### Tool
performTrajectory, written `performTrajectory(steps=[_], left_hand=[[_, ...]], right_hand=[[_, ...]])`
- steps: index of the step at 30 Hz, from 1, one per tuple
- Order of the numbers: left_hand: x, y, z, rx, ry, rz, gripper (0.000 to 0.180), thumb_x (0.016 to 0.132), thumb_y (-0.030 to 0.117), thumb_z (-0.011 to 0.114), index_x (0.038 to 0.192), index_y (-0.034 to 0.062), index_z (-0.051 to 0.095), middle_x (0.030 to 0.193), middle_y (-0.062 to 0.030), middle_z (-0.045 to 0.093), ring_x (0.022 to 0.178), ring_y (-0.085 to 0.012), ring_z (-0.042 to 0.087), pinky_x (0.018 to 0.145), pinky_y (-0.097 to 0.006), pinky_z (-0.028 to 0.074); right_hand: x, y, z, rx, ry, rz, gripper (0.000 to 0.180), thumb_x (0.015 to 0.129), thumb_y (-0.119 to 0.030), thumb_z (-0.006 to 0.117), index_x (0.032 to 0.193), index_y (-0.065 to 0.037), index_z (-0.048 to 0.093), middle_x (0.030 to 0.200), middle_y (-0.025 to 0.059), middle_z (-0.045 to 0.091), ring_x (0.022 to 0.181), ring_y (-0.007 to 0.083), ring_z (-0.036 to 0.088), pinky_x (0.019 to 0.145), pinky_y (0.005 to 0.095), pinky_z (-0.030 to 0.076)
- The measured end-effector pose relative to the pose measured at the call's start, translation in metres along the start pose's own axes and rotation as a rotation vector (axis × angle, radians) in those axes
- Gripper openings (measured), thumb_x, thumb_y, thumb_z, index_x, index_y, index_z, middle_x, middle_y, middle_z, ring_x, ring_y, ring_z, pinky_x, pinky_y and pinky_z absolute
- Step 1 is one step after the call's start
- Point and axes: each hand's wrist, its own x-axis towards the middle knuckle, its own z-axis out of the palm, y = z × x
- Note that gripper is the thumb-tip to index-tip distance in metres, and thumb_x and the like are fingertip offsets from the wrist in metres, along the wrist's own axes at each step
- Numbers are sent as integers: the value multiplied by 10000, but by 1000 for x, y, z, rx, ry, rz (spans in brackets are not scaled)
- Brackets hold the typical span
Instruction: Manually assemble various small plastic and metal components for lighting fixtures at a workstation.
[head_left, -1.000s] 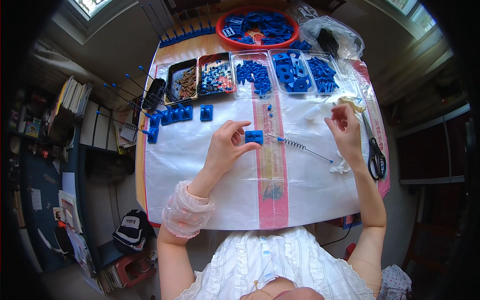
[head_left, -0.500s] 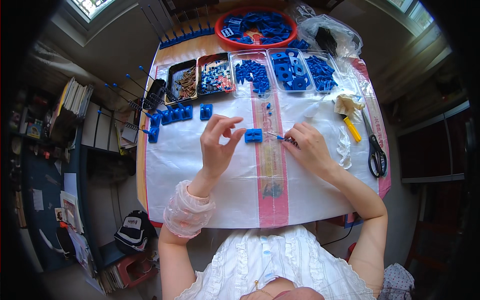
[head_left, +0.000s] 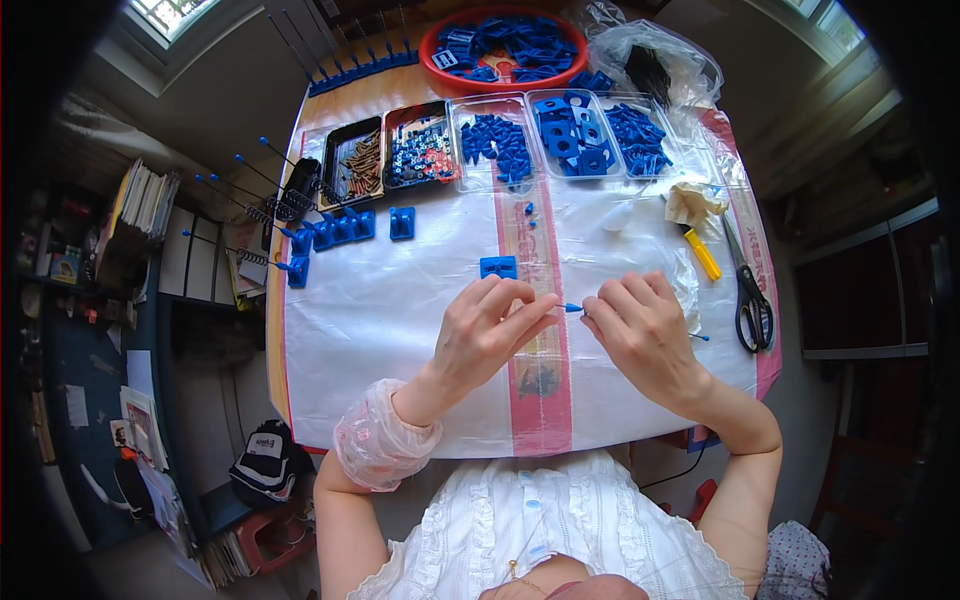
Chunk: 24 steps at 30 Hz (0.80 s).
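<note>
My right hand [head_left: 642, 328] is closed around a thin spring rod whose coil is hidden in the fingers. Its blue cone [head_left: 573, 308] pokes out toward the left, and a small blue ball end [head_left: 705, 337] shows beyond the right hand. My left hand [head_left: 490, 325] pinches thumb against forefinger at the thin tip just past the cone. Right behind the left fingers lies a blue plastic base [head_left: 497, 267] with slots, touched by neither hand. Two small blue cones [head_left: 530, 209] lie farther back on the striped sheet.
Trays of screws [head_left: 360, 165], nuts [head_left: 420, 150] and blue parts [head_left: 565, 140] line the back, before a red basin [head_left: 428, 50]. Blue bases [head_left: 340, 229], some with rods, stand at left. Yellow-handled cutter [head_left: 703, 255], scissors [head_left: 752, 315] and crumpled paper [head_left: 695, 207] lie right.
My left hand has come right and toward me, from open beside the blue base to a pinch on the rod's tip. My right hand has shifted slightly toward me with the rod.
</note>
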Motion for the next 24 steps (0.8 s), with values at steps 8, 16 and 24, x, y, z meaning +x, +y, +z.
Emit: performTrajectory(steps=[8, 16, 24], left_hand=[[0, 7, -1, -36, -100, -39, 244, 762, 196, 899, 991, 150, 828, 829, 27, 671, 760, -168, 597, 693, -342, 457], [-9, 0, 6, -421, 29, -327, 180, 813, 73, 885, 986, 86, 841, 853, -29, 715, 726, -146, 624, 608, -306, 448], [-6, 2, 2, -551, 153, -484, 199, 849, 67, 873, 1043, 108, 852, 882, -9, 721, 732, -94, 583, 592, -251, 404]], right_hand=[[8, -9, -19, -41, -63, -110, 123, 745, -42, 719, 852, -27, 661, 868, 68, 564, 899, 223, 600, 893, 388, 470], [14, -22, -30, 20, 309, -111, 160, 774, -95, 785, 909, -46, 715, 941, 67, 659, 886, 214, 632, 864, 423, 484], [12, -17, 18, 1326, 221, 632, 245, 932, 22, 779, 1150, 10, 668, 965, 50, 687, 876, 115, 668, 826, 285, 552]])
